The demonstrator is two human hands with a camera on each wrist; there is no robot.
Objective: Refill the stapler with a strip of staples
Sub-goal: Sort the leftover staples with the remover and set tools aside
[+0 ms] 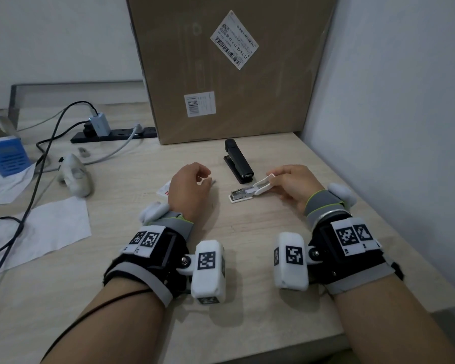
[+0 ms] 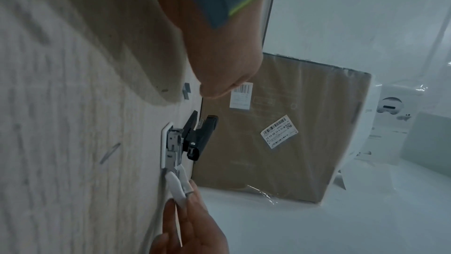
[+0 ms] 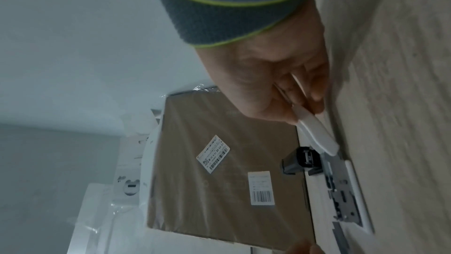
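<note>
The white stapler (image 1: 250, 191) lies on the wooden desk (image 1: 247, 298) just near of a black stapler (image 1: 239, 161), its top arm swung open above the bare metal channel. The right hand (image 1: 292, 185) pinches that raised white arm at its right end. The left hand (image 1: 188, 189), fingers curled, hovers to the left over a small strip of staples (image 1: 212, 182) and a white staple packet (image 1: 164, 189); whether it grips anything I cannot tell. A cardboard box (image 1: 234, 69) stands at the far side

Cardboard box (image 1: 221, 74) label (image 1: 234, 39) reads "15-Y5-EE 15 X 32".
</note>
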